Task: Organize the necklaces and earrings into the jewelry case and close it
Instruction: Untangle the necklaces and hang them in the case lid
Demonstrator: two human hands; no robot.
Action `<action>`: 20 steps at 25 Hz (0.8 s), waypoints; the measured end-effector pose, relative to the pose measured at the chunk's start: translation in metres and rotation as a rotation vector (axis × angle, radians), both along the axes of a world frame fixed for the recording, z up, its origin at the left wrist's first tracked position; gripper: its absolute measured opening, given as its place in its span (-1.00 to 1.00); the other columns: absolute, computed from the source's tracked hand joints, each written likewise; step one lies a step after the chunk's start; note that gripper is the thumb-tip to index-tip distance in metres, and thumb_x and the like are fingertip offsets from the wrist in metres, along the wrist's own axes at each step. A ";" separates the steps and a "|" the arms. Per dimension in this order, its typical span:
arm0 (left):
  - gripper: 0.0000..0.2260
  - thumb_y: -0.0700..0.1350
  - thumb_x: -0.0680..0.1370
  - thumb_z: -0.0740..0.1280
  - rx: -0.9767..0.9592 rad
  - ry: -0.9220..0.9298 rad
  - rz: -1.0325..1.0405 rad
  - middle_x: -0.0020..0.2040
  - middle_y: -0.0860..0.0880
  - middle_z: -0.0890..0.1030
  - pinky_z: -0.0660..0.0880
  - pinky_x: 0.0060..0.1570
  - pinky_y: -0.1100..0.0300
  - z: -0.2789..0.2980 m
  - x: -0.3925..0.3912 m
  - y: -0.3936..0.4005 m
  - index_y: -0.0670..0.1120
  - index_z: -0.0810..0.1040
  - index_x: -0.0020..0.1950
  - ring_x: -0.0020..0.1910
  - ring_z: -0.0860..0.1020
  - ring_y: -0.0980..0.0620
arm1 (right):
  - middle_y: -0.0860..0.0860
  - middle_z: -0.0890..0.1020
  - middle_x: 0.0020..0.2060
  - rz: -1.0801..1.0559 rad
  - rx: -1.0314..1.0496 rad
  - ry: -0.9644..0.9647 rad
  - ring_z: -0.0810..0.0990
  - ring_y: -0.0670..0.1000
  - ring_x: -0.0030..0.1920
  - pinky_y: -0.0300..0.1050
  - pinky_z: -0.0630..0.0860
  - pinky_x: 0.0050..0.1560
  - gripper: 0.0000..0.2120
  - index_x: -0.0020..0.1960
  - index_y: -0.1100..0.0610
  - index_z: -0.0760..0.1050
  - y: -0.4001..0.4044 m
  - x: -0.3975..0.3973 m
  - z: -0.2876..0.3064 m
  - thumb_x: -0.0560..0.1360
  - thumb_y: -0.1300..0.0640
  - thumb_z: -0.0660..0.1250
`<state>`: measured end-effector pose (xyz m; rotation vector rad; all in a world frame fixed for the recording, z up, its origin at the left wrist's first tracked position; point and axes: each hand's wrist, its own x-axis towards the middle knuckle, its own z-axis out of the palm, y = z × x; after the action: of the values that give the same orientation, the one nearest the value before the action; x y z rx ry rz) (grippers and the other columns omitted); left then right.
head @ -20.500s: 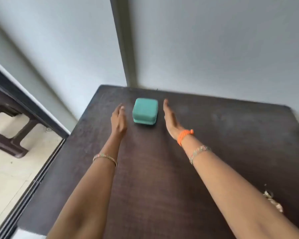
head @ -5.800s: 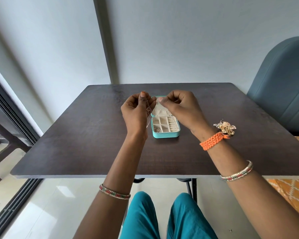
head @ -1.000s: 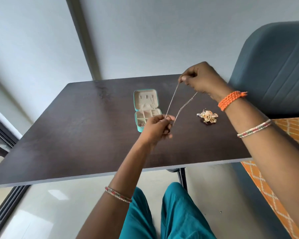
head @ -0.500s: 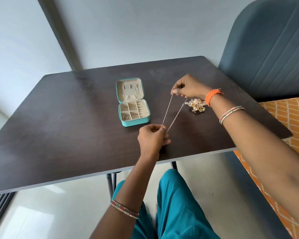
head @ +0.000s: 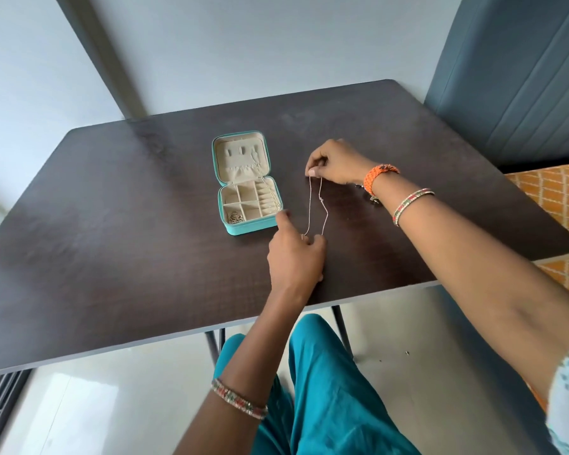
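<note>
On dark brown wooden table (head: 112, 224): open teal zip jewelry case (head: 247, 187), lid laid back, cream compartments showing. Just right of case, thin silver chain necklace (head: 314, 208) strung between hands. Right hand (head: 337, 162) pinching far end; left hand (head: 294, 257) pinching near end, forefinger extended toward case.

Open jewelry case (head: 243, 188) blocks left; table (head: 112, 241) beyond bare.
</note>
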<state>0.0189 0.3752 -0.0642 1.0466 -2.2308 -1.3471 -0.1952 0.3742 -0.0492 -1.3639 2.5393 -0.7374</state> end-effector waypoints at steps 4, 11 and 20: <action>-0.63 -0.08 0.55 0.19 -0.213 -0.203 -0.105 0.22 -0.08 0.39 0.49 0.03 0.01 0.005 0.015 0.004 -0.03 0.36 0.36 0.06 0.55 -0.19 | -0.11 0.55 -0.38 0.007 -0.029 0.002 0.44 -0.17 -0.38 -0.42 0.35 -0.34 -0.92 -0.11 0.08 0.67 0.002 -0.003 -0.006 0.45 0.21 0.41; -0.72 0.00 0.60 0.18 -0.766 -0.275 -0.347 0.41 -0.10 0.33 0.25 0.30 -0.08 0.003 0.013 -0.034 -0.03 0.56 0.22 0.40 0.18 -0.18 | -0.02 0.57 -0.12 -0.106 0.050 0.024 0.56 0.02 -0.08 -0.04 0.52 0.01 -0.82 0.02 0.07 0.56 0.001 -0.007 -0.008 0.45 0.07 0.43; -0.71 0.10 0.51 0.15 -0.674 -0.071 -0.524 0.49 0.00 0.23 0.01 0.35 -0.13 -0.015 0.016 -0.030 0.08 0.64 -0.01 0.51 -0.08 -0.13 | 0.05 0.68 -0.05 -0.319 0.052 0.000 0.61 0.10 0.04 -0.12 0.46 -0.01 -0.79 -0.22 0.05 0.59 -0.009 -0.014 -0.007 0.38 -0.09 0.47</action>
<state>0.0352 0.3450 -0.0797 0.2834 -2.8174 -0.5942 -0.2092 0.3656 -0.0564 -0.9522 2.7896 -0.7140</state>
